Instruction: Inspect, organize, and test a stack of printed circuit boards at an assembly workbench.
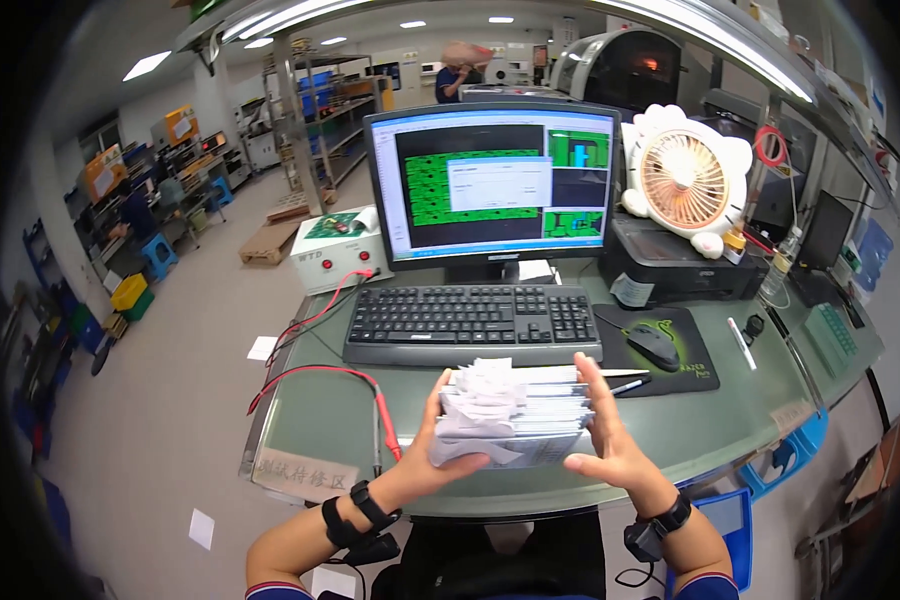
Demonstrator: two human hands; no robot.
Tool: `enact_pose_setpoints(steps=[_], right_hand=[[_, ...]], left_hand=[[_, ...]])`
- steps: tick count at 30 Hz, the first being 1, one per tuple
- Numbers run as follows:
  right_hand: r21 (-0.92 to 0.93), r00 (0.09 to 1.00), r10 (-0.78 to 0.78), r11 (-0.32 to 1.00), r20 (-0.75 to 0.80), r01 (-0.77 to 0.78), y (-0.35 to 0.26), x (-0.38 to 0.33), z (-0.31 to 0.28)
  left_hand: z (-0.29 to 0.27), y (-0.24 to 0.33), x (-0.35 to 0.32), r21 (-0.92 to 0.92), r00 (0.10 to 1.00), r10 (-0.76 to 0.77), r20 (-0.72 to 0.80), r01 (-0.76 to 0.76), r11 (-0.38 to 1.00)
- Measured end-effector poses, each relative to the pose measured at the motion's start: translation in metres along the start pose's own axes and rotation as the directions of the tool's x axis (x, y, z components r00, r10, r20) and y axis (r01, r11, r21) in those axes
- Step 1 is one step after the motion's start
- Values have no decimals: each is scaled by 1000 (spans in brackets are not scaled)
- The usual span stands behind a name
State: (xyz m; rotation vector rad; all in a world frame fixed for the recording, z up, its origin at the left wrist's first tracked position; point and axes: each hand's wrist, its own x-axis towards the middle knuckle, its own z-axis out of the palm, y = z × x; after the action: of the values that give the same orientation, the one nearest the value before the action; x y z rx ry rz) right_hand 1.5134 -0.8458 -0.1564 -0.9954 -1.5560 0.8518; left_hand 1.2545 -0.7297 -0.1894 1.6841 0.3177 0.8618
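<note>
1. Our left hand clasps a white paper stack from the left.
2. Our right hand, fingers straight, braces its right side.
3. We hold it by the table's near edge.

L fingers curved, R fingers spread

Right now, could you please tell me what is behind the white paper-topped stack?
Behind the paper-topped stack, the black keyboard and then the monitor are visible; the patch of green tabletop it covers cannot be seen.
</note>
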Motion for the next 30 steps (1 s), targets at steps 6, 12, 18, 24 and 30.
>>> enact_pose_setpoints(steps=[6,12,18,24,30], right_hand=[[150,983,-50,986,-175,77,9,8,26],[137,991,3,990,-131,15,10,1,31],[134,990,26,991,-139,-7,8,2,31],[118,986,41,993,-161,-22,9,8,35],[144,963,76,989,-257,-39,12,14,41]], left_hand=[[9,-4,-7,8,998,-27,-63,28,1000],[19,-8,-16,-33,990,-93,-105,90,995],[23,-2,-15,-217,960,-261,-101,235,947],[20,-5,-6,-210,966,-241,-95,217,953],[24,-2,-1,-231,953,-281,-115,250,940]])
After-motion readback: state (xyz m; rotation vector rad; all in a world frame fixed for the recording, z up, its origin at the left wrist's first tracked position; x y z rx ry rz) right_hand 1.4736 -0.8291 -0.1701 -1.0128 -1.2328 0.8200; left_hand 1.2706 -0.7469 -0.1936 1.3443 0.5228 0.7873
